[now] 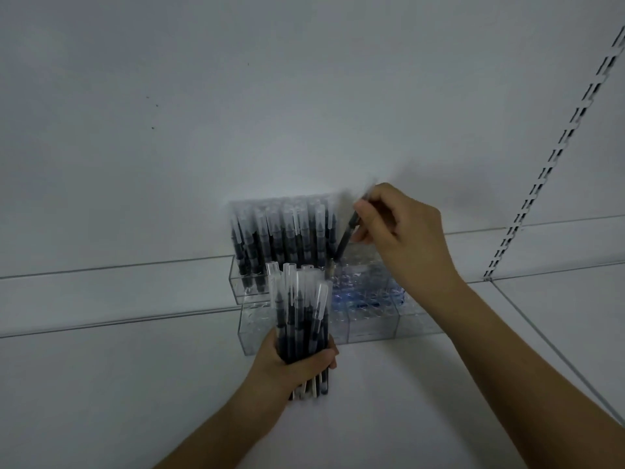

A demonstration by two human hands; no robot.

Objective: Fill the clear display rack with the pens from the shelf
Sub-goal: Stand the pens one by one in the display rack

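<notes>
Shelf (135,384): pen (345,238) tilted, tip-down.

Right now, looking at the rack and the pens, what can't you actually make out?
All in the head view:
- Single pen in the right hand: its top end is motion-blurred, and the tip's exact hole is unclear.
- Clear display rack: the bundle of pens in the left hand covers its front left.
- Pens already in the rack: too blurred to count.

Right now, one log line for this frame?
left hand: grips pen bundle | right hand: pinches pen, tip at rack hole | rack: back-left filled
</notes>
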